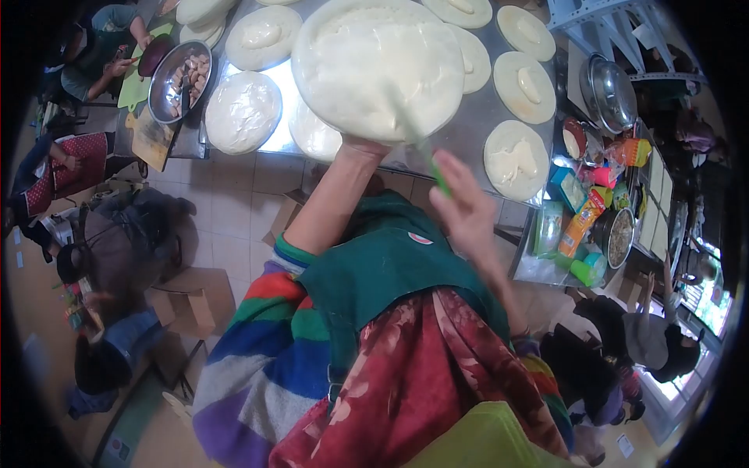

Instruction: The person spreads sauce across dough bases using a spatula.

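Note:
A large round flat bread base [367, 62], coated with pale cream, is raised over the metal table. My left hand [365, 147] supports it from underneath, its fingers mostly hidden by the base. In my right hand [466, 195] is a green-handled spreader [421, 144], blurred, with its blade over the cream near the lower right edge. More round bases lie on the table: one with spread cream [243, 111] at the left, others with dollops of cream, such as the one at the right [516, 160].
A metal bowl of meat pieces [204, 70] and a cutting board [154, 139] are at the left. Packets, bottles and a filled bowl [620, 238] crowd the right side. The metal table's edge [484, 186] is near me. Several people stand around.

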